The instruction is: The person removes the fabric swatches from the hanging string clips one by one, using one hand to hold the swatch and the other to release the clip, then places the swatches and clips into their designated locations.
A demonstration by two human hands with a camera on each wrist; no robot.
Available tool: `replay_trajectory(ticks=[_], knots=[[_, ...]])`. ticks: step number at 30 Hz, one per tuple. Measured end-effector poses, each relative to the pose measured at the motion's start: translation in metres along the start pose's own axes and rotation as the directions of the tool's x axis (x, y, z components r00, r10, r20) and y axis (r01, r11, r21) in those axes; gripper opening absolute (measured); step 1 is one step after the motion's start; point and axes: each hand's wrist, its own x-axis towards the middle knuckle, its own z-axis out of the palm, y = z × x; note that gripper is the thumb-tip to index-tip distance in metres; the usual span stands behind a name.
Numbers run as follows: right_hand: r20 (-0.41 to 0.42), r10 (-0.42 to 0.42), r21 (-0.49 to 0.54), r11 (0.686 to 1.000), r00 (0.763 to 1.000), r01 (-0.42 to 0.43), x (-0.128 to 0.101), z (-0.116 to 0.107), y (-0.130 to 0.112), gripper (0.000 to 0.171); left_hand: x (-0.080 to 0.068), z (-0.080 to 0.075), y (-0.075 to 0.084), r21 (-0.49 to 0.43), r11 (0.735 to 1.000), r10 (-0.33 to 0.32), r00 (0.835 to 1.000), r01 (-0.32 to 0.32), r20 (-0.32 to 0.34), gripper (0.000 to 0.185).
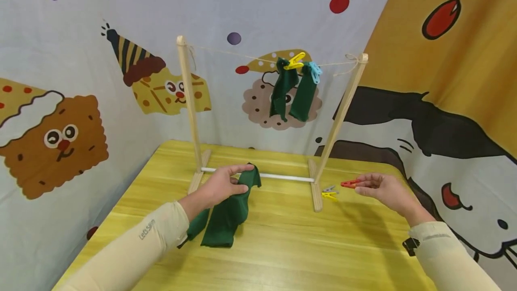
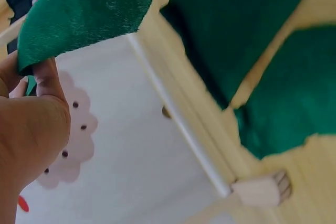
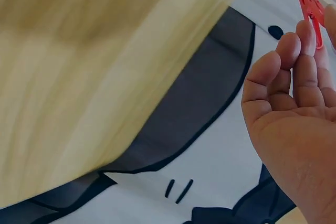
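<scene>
Yellow table (image 1: 282, 246); hands pinching green cloth (image 1: 228, 212), red clothespin (image 1: 349, 183)

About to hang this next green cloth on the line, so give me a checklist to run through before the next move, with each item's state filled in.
1. Left hand grips the green cloth by its top edge: ok.
2. Right hand pinches the red clothespin: ok.
3. Clothespin's jaws open and ready to clip: cannot tell, too small to see.
4. Free stretch of string left of the two hung green cloths: ok.
5. Drying rack stands upright on the table: ok.
6. Spare clothespins lie by the rack's right foot: ok.
</scene>
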Motion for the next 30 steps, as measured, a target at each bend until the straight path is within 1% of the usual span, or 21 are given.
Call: replay_trajectory(ticks=[4, 6, 7, 8, 10, 11, 12, 14, 15, 16, 17, 20, 22, 27, 30], knots=[[0.01, 0.03, -0.014, 0.999, 1.0, -0.029, -0.002, 0.008, 0.003, 0.057, -0.007, 0.017, -0.009, -0.047, 0.999, 0.002, 0.998, 0.001, 0.062, 0.057], [0.02, 0.036, -0.02, 0.999, 0.999, -0.036, -0.002, 0.01, 0.004, 0.058, -0.011, 0.027, -0.014, -0.088, 0.996, -0.002, 0.996, 0.01, 0.086, 0.058], [0.023, 0.038, -0.023, 0.999, 0.999, -0.037, -0.003, 0.011, 0.005, 0.059, -0.012, 0.031, -0.017, -0.093, 0.996, -0.009, 0.996, 0.018, 0.094, 0.058], [0.027, 0.045, -0.018, 0.999, 0.999, -0.045, -0.003, 0.012, 0.006, 0.059, -0.013, 0.036, -0.021, -0.077, 0.997, -0.013, 0.995, 0.021, 0.098, 0.059], [0.025, 0.054, -0.012, 0.999, 0.998, -0.053, -0.003, 0.014, 0.007, 0.058, -0.013, 0.043, -0.031, 0.024, 1.0, -0.022, 0.995, 0.02, 0.093, 0.06], [0.028, 0.056, -0.008, 0.998, 0.998, -0.056, -0.003, 0.015, 0.008, 0.058, -0.013, 0.046, -0.037, 0.095, 0.995, -0.023, 0.996, 0.014, 0.088, 0.06], [0.036, 0.057, -0.004, 0.998, 0.998, -0.057, -0.003, 0.017, 0.009, 0.058, -0.012, 0.049, -0.042, 0.175, 0.985, -0.018, 0.997, 0.004, 0.079, 0.06], [0.047, 0.073, 0.008, 0.997, 0.996, -0.073, -0.003, 0.021, 0.011, 0.056, -0.011, 0.052, -0.052, 0.324, 0.946, -0.006, 0.998, -0.012, 0.057, 0.061], [0.051, 0.081, 0.014, 0.997, 0.995, -0.081, -0.003, 0.024, 0.013, 0.056, -0.01, 0.053, -0.056, 0.374, 0.927, 0.0, 0.999, -0.016, 0.044, 0.061], [0.061, 0.075, 0.019, 0.997, 0.995, -0.076, -0.003, 0.026, 0.015, 0.057, -0.008, 0.054, -0.059, 0.405, 0.914, 0.009, 0.999, -0.022, 0.036, 0.062], [0.068, 0.078, 0.028, 0.996, 0.995, -0.08, -0.004, 0.028, 0.016, 0.056, -0.006, 0.054, -0.061, 0.422, 0.906, 0.017, 0.999, -0.027, 0.028, 0.062], [0.069, 0.08, 0.052, 0.995, 0.994, -0.083, -0.003, 0.033, 0.021, 0.055, -0.001, 0.056, -0.063, 0.438, 0.899, 0.023, 1.0, -0.026, 0.011, 0.066], [0.074, 0.071, 0.066, 0.995, 0.995, -0.076, -0.003, 0.037, 0.024, 0.053, 0.0, 0.058, -0.063, 0.452, 0.891, 0.03, 0.999, -0.034, 0.016, 0.069], [0.083, 0.077, 0.053, 0.995, 0.994, -0.082, 0.0, 0.046, 0.029, 0.049, 0.001, 0.068, -0.061, 0.525, 0.846, 0.076, 0.996, -0.089, 0.047, 0.073], [0.069, 0.071, 0.045, 0.996, 0.995, -0.074, 0.004, 0.051, 0.03, 0.045, -0.001, 0.073, -0.06, 0.568, 0.818, 0.087, 0.996, -0.092, 0.036, 0.074]])
